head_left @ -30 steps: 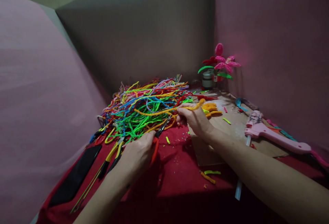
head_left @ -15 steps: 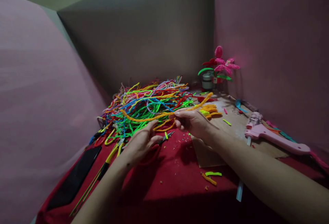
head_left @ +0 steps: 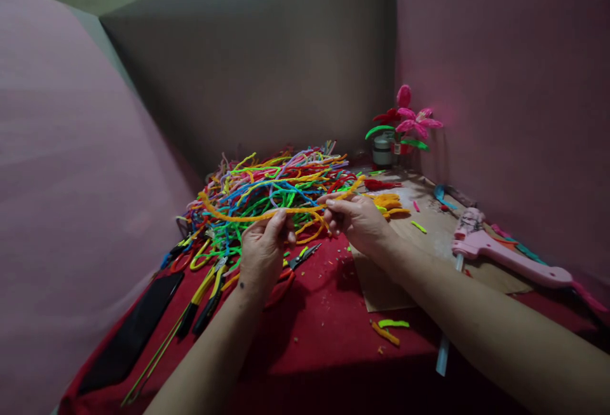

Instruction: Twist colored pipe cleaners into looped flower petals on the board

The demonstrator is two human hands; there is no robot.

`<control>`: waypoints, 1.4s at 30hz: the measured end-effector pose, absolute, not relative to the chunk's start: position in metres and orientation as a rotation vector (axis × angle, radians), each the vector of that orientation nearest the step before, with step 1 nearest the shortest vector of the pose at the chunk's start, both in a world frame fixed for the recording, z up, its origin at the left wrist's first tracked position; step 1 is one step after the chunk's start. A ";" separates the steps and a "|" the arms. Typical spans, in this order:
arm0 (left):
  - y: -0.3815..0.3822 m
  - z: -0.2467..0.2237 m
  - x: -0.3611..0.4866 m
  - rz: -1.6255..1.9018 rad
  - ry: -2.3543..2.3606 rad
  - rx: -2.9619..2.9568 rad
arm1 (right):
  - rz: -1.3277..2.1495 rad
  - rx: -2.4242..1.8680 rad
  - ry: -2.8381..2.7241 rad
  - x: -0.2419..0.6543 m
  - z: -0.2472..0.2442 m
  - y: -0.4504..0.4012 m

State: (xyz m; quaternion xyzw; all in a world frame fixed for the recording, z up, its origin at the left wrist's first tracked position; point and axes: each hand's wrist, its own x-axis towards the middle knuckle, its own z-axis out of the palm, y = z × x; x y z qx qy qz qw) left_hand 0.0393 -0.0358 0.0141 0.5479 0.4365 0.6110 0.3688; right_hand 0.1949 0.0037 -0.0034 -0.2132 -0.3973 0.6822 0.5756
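An orange pipe cleaner stretches sideways between my hands, its left end curving upward. My left hand pinches it near the middle with thumb and fingers. Farther right, my right hand grips it too, and the right end sticks out past the fingers. Behind and below lies a big heap of many-coloured pipe cleaners. Under my left hand are red-handled scissors, partly hidden by the wrist.
Yellow-and-black pliers and a black phone lie at left. On the right, a pink glue gun rests on a board. Pink pipe-cleaner flowers stand behind. Orange pieces and short offcuts lie about.
My left hand has risen from below and closed on the pipe cleaner. The pipe cleaner has shifted left through or with my right hand, which still grips it.
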 end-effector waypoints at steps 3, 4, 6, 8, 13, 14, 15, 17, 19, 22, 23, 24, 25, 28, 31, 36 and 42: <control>-0.035 0.015 0.037 1.622 1.147 1.349 | 1.537 -0.516 -0.809 0.196 -0.003 0.008; -0.035 0.014 0.036 1.636 1.135 1.332 | 1.523 -0.513 -0.796 0.196 -0.003 0.009; -0.034 0.012 0.035 1.632 1.070 1.287 | 1.514 -0.505 -0.797 0.195 -0.003 0.010; -0.033 0.009 0.035 1.589 0.992 1.220 | 1.509 -0.501 -0.814 0.193 -0.004 0.010; -0.031 0.006 0.045 1.468 0.894 1.097 | 1.481 -0.485 -0.905 0.188 -0.007 0.005; -0.030 0.006 0.047 1.476 0.895 1.105 | 1.480 -0.477 -0.923 0.188 -0.007 0.004; -0.030 0.007 0.048 1.487 0.910 1.121 | 1.480 -0.470 -0.935 0.188 -0.007 0.004; -0.030 0.009 0.046 1.467 1.000 1.179 | 1.477 -0.469 -0.944 0.188 -0.007 0.003; -0.032 0.012 0.036 1.321 1.183 1.325 | 1.473 -0.478 -0.931 0.188 -0.007 0.003; -0.040 0.015 0.012 0.809 1.557 1.815 | 1.480 -0.486 -0.919 0.188 -0.005 0.002; -0.044 0.014 0.002 0.651 1.662 2.020 | 1.485 -0.487 -0.917 0.188 -0.005 0.002; -0.047 0.013 -0.007 0.501 1.792 2.194 | 1.489 -0.491 -0.913 0.188 -0.004 0.002; -0.051 0.011 -0.014 0.306 1.859 2.321 | 1.493 -0.496 -0.909 0.188 -0.004 0.002; -0.060 0.002 -0.026 -0.061 1.838 2.513 | 1.506 -0.512 -0.897 0.187 -0.006 0.002; -0.064 -0.007 -0.024 -0.146 1.832 2.607 | 1.517 -0.529 -0.895 0.186 -0.009 0.004; -0.063 -0.010 -0.023 -0.208 1.971 2.507 | 1.558 -0.601 -0.869 0.189 -0.008 0.007; -0.074 -0.017 -0.028 -0.001 1.879 2.461 | 1.525 -0.692 -0.717 0.194 -0.002 0.009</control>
